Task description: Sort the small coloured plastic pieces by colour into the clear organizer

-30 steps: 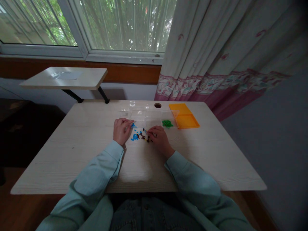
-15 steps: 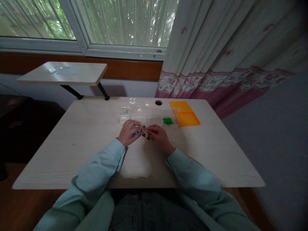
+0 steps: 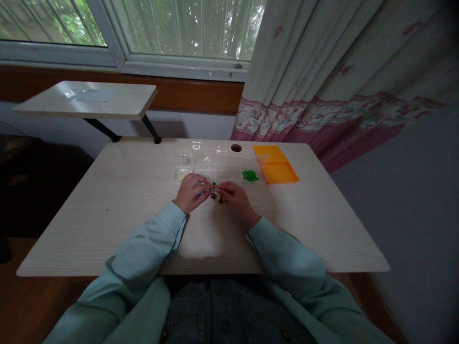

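My left hand (image 3: 191,193) is closed, its thumb and fingers pinching a small blue piece (image 3: 205,192) with some white on it. Fingertip to fingertip with it, my right hand (image 3: 237,199) is pinched closed; whatever sits in that pinch is too small to name. Just below the fingers, several tiny dark and yellow pieces (image 3: 219,198) lie on the table, partly covered by my right hand. Behind both hands stands a clear plastic compartment box (image 3: 229,165). Green pieces (image 3: 250,176) fill part of its right compartment, and pale bits (image 3: 183,176) lie in the left one.
An orange tray (image 3: 281,173) lies at the box's right end. Behind the box is a round hole (image 3: 236,148) in the light wooden table (image 3: 118,220). A raised shelf (image 3: 125,102) stands at the back left, and a curtain (image 3: 287,105) hangs behind the table's right side.
The whole view has shifted slightly, so the table and things appear a little higher. Both hands keep their pinches at the same spot, with only slight finger movement.
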Demonstrator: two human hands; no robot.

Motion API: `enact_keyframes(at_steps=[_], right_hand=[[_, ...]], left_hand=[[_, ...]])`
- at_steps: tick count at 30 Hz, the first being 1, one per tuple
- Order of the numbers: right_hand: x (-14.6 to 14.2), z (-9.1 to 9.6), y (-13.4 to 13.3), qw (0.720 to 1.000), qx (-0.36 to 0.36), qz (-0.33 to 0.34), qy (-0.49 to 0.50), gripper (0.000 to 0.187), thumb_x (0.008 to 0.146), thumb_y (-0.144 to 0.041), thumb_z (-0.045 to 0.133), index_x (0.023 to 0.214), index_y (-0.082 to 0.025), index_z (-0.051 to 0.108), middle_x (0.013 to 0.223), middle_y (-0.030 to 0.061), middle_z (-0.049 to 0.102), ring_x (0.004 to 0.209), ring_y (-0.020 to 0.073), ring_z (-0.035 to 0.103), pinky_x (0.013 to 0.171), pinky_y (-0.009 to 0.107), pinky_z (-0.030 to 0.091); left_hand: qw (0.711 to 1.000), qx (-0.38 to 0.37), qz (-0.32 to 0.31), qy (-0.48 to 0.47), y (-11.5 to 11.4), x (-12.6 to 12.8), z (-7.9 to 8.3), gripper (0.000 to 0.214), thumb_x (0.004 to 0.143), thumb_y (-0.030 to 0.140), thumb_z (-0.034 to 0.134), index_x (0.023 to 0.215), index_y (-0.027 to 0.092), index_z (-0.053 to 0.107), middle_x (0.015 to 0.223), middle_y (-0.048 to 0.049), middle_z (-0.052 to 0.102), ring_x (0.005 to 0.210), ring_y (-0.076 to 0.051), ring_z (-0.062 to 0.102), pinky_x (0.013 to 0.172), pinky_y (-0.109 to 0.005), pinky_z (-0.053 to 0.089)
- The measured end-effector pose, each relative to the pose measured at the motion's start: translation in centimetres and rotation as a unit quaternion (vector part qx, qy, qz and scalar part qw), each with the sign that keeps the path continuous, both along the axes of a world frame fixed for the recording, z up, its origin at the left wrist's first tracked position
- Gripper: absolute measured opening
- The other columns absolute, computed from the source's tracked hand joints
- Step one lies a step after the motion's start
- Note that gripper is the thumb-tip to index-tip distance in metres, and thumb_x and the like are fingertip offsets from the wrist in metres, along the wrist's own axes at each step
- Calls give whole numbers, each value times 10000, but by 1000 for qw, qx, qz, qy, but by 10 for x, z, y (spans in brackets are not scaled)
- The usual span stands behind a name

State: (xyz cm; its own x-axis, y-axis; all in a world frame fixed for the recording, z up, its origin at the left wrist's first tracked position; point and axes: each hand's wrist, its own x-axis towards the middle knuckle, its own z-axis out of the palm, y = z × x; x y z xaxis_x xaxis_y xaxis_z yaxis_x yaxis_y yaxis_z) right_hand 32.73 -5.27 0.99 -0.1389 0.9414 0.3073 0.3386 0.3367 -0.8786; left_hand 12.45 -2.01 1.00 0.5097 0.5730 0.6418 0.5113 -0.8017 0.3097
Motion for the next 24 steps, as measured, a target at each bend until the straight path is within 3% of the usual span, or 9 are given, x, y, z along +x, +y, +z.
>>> enact_keyframes(at_steps=[11, 15, 18, 24], right_hand=[[-2, -5, 1, 1000, 3, 4, -2, 221, 868, -379, 571, 846, -220, 723, 842, 39, 645, 820, 161, 599, 757, 289, 462], [1, -7, 0, 993, 67, -30, -96, 185, 876, -301, 567, 878, -210, 729, 849, 57, 656, 847, 179, 576, 797, 323, 436], [1, -9, 0, 972, 119, -40, -201, 159, 868, -264, 582, 903, -210, 727, 898, 65, 663, 886, 195, 541, 845, 352, 394], [-8, -6, 1, 935, 132, -54, -324, 186, 897, -254, 538, 975, -223, 705, 989, 65, 648, 968, 216, 481, 849, 359, 343]], left_hand=[[1000, 23, 17, -13, -2, 2, 1, 131, 838, 342, 628, 916, 262, 696, 901, -42, 653, 872, -177, 560, 810, -365, 432], [997, 9, 62, -51, 0, -1, 0, 123, 824, 338, 648, 892, 253, 704, 898, -39, 638, 888, -181, 552, 823, -367, 430], [989, -11, 117, -93, 6, -4, -2, 128, 816, 345, 656, 871, 245, 715, 898, -37, 618, 921, -189, 540, 848, -372, 427], [973, -71, 184, -117, 16, -9, -7, 180, 822, 382, 639, 850, 226, 723, 913, -42, 596, 922, -199, 527, 864, -384, 425]])
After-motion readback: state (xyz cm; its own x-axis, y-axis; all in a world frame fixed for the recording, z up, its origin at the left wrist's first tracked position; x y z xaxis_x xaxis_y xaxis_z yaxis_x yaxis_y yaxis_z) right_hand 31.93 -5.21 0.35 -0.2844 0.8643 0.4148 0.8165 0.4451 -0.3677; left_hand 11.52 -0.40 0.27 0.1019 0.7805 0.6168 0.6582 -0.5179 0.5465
